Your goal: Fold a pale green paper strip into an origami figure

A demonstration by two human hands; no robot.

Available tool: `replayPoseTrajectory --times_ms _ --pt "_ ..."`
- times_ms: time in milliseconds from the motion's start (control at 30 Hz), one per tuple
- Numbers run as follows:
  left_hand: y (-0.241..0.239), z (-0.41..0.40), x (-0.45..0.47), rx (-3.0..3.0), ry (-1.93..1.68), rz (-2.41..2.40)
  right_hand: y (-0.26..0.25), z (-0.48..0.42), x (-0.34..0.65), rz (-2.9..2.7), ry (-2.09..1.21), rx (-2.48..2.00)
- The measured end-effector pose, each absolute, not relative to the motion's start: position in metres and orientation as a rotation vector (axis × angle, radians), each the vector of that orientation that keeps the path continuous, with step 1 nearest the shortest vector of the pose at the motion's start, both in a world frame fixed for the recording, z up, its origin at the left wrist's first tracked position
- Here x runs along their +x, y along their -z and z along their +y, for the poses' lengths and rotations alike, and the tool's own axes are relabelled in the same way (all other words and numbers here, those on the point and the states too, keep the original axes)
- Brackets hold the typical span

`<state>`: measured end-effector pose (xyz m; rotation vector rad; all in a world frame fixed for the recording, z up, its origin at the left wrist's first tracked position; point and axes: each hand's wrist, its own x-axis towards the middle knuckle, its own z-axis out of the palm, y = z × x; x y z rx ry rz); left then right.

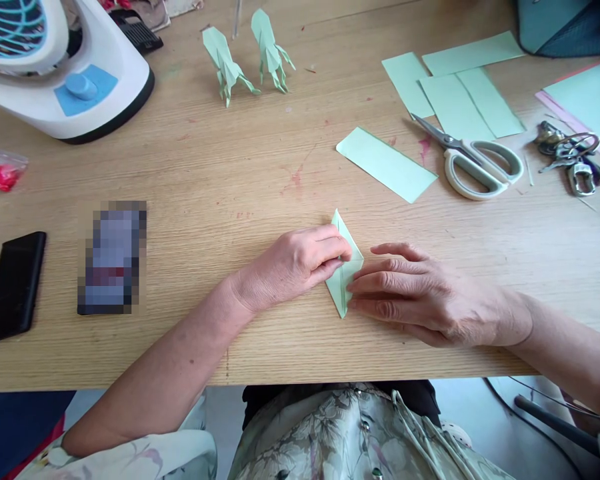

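A pale green paper [348, 269], folded into a narrow diamond with pointed ends, lies on the wooden table in front of me. The fingers of my left hand [307, 257] are pinched together on its upper left part and cover some of it. From the right, my right hand [420, 293] rests with its fingers stretched out, the fingertips touching the paper's lower right edge. Beyond my right hand lies a flat rectangular green paper strip [386, 165]. White-handled scissors [473, 160] rest just past it, partly spread.
Two folded green paper figures [226, 67] stand at the back. More green paper pieces [467, 100] and a bunch of keys [575, 153] lie at the right. Leftward are a white fan [105, 60], a phone with a blurred screen [113, 260] and a black flat object [13, 287].
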<state>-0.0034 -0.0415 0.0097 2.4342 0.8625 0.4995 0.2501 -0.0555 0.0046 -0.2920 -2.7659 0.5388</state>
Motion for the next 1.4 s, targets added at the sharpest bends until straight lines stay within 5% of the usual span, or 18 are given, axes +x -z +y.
replayPoseTrajectory --times_ms 633,1400 --pt "-0.028 -0.046 -0.006 2.364 -0.184 0.895 -0.006 -0.066 0.240 -2.700 -0.375 -0.413" --pt "-0.035 -0.061 -0.003 2.356 -0.132 0.994 -0.008 -0.066 0.242 -2.635 -0.844 -0.380"
